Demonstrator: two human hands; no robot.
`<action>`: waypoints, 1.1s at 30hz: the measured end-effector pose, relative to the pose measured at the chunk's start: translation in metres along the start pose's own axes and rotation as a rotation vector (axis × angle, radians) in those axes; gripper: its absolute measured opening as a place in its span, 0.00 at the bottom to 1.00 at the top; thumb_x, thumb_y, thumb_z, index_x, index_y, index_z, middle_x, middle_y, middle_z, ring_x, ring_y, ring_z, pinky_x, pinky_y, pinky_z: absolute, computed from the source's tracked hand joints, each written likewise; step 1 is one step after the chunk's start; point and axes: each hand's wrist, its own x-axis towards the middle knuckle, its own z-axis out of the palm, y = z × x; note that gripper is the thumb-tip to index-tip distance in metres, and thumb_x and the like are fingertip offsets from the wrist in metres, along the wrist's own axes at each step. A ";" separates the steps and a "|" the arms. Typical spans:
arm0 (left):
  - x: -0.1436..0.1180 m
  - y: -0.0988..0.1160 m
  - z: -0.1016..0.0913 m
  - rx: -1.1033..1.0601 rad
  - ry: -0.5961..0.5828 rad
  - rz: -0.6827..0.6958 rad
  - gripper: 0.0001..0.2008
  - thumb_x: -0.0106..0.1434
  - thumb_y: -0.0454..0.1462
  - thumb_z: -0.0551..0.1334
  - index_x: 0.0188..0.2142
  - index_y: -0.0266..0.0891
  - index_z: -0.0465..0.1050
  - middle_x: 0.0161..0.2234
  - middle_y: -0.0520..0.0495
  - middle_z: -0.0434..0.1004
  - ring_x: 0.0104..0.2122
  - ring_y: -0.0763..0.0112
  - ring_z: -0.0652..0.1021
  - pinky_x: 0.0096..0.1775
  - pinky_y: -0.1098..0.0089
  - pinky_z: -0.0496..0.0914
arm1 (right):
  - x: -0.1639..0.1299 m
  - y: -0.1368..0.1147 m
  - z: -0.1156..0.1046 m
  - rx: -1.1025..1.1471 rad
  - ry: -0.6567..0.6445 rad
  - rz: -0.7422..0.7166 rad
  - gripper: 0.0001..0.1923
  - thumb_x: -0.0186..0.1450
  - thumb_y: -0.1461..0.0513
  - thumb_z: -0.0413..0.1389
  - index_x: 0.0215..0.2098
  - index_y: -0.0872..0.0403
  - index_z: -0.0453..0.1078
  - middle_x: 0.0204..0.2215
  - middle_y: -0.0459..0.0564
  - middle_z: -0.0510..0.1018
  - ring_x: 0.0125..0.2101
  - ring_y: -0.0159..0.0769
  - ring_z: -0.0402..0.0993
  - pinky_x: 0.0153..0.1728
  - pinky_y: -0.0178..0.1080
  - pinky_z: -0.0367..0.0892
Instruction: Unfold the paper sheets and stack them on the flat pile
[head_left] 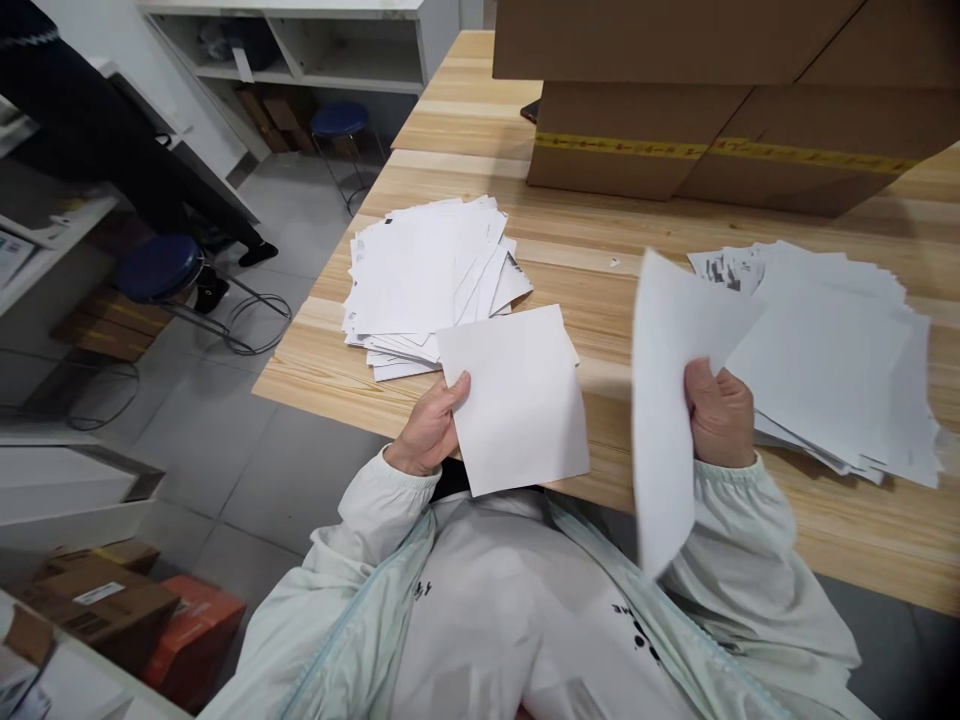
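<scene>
My left hand (429, 425) pinches a white sheet of paper (517, 400) by its left edge, thumb on top. That sheet lies tilted over the table's front edge, near a messy stack of papers (420, 265) on the left. In my right hand (720, 412) another white sheet of paper (664, 400) stands bent and nearly upright, gripped at its right side. A second wide, loose stack of papers (825, 350) lies just beyond the right hand, with some dark print showing at its upper left corner.
Large cardboard boxes (622, 140) with yellow tape stand stacked at the back of the wooden table (585, 235). A dark phone-like object (530, 111) lies beside them. A person in dark clothes (112, 140) stands at the left near a blue stool (160, 268). Cartons (105, 600) sit lower left.
</scene>
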 end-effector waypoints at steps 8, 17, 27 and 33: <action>-0.001 0.000 0.003 0.023 -0.034 -0.001 0.21 0.62 0.39 0.67 0.53 0.33 0.75 0.52 0.38 0.80 0.59 0.53 0.74 0.64 0.53 0.64 | -0.006 0.003 0.005 -0.228 -0.054 0.006 0.22 0.51 0.43 0.67 0.24 0.52 0.76 0.22 0.45 0.77 0.21 0.32 0.67 0.20 0.37 0.63; -0.004 0.001 0.006 0.049 -0.031 -0.025 0.19 0.63 0.40 0.67 0.52 0.33 0.76 0.50 0.38 0.81 0.58 0.53 0.75 0.64 0.54 0.65 | -0.008 0.002 0.006 -0.329 -0.125 -0.107 0.23 0.55 0.41 0.65 0.23 0.52 0.76 0.20 0.47 0.75 0.20 0.32 0.63 0.19 0.36 0.61; -0.008 -0.008 0.019 0.121 -0.129 -0.027 0.23 0.62 0.49 0.67 0.51 0.37 0.77 0.49 0.40 0.82 0.58 0.52 0.75 0.63 0.53 0.66 | -0.036 -0.011 0.034 -0.429 -0.193 -0.304 0.19 0.61 0.51 0.61 0.19 0.53 0.68 0.14 0.42 0.62 0.18 0.28 0.54 0.19 0.35 0.52; -0.029 0.001 0.026 0.340 -0.169 0.124 0.28 0.60 0.56 0.66 0.52 0.42 0.77 0.47 0.43 0.82 0.57 0.50 0.75 0.58 0.53 0.71 | -0.046 -0.018 0.040 -0.152 -0.053 -0.372 0.23 0.53 0.44 0.67 0.37 0.51 0.73 0.29 0.47 0.77 0.27 0.35 0.72 0.28 0.37 0.68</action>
